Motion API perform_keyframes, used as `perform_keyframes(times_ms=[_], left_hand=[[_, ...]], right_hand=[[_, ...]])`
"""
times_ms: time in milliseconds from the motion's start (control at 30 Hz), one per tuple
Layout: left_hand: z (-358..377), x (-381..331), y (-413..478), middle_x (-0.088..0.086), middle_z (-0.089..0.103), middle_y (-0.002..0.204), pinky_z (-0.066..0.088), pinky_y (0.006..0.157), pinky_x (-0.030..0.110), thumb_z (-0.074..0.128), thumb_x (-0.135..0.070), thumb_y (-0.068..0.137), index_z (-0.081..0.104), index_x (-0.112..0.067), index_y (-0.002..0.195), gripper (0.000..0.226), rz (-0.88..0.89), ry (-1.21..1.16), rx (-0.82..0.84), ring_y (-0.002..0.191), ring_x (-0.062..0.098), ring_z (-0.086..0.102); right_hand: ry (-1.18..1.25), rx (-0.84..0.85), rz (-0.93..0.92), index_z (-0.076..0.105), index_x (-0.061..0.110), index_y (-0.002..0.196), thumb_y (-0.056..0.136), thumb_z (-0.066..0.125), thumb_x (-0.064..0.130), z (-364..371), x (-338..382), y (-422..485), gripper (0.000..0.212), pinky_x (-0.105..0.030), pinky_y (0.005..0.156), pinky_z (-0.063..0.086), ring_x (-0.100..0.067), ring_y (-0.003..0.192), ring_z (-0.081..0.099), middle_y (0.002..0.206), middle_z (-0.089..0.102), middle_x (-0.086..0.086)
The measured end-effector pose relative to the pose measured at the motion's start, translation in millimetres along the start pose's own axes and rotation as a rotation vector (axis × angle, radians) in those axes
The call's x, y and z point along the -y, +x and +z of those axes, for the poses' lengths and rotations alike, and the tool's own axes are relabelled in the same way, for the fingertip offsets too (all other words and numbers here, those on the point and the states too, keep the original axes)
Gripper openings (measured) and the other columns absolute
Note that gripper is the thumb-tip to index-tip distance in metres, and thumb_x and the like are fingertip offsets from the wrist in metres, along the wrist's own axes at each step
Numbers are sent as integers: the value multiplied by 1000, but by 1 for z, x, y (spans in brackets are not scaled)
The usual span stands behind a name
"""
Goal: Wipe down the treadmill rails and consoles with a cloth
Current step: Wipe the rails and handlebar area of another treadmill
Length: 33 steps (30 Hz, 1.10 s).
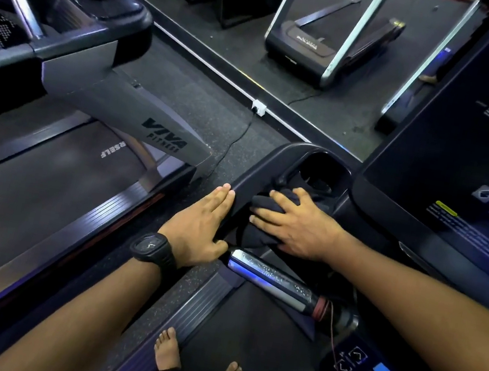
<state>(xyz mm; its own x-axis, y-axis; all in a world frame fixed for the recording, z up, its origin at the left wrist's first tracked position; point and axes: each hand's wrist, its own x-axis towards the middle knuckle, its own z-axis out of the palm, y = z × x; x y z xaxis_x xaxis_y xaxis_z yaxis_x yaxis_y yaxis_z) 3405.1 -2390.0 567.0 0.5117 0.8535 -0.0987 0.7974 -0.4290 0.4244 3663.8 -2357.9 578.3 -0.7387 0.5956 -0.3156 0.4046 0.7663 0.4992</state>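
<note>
Pressing down on the cloth (266, 203), the right grip (295, 223) lay palm-down with its fingers spread and nearly straight. It pinned the fabric and was not clamped on it. The cloth sat bunched on the left side tray (259, 168) of the console, on the near side of the cup holder (320, 169) and left of the screen (470, 142). The left grip (198, 219) was flat, fingers together and straight, set against the outer left edge of the tray and holding nothing. Its thumb touched the far end of the chrome rail (270, 277).

Handling notes, by judgement:
- The cloth appeared soft, light and limp. It would probably fold into recesses readily and would need steady palm pressure to slide as one pad.
- Its dark colour matched the tray, so its edges were hard to make out.
- On flat surfaces, the best hold was probably over the middle of the bunch.
- The rail looked hard, polished and probably slippery. There the cloth would be better wrapped around the tube and grasped through the fabric.
- The tray was rigid and moulded, so firm pressure seemed safe.
</note>
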Motion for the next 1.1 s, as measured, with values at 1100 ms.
perform_keyframes(times_ms=[1100], left_hand=[[7,6,7,10,-4,167,-5,121,24,35,-44,76,4,-8,159,96,34,80,13,154,17,-7]], right_hand=[[71,98,155,29,40,158,90,60,50,-3,20,-10,75,-67,114,29,-42,149,28,168,24,3]])
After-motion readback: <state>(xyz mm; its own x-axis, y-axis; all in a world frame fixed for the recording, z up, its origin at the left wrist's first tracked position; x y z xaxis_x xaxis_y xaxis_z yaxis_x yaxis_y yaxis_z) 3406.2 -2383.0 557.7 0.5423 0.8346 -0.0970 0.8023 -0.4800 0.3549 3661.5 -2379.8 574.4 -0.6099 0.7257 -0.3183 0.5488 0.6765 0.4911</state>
